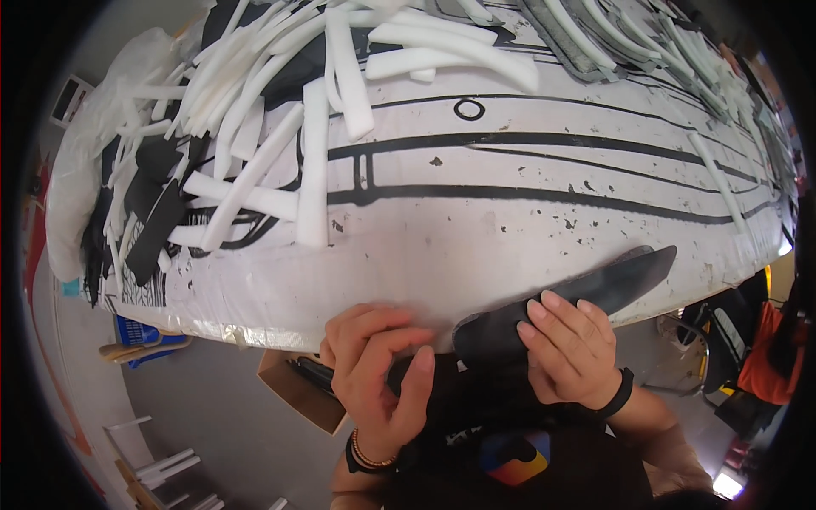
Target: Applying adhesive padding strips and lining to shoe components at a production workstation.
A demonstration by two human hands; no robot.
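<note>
My right hand [578, 353] grips a dark, curved, sleeve-like piece of material [625, 285] at the table's near edge, fingers across its front and thumb hidden. The piece slants up to the right; one end is open and rounded, the other tapers. Just left of its open end, my left hand [378, 365] is raised with fingers bent and thumb apart, holding nothing that I can see. White foam strips [314, 170] lie crossed in a loose pile on the left of the table, with dark fabric pieces [157, 225] among them.
The white-covered table [408, 246] carries black printed lines and scuffs. Grey pieces with pale strips [578, 38] are stacked at the far right; a single thin strip [718, 183] lies nearer. Clear plastic [76, 195] hangs at the left. A cardboard box [297, 399] with dark pieces stands below the near edge.
</note>
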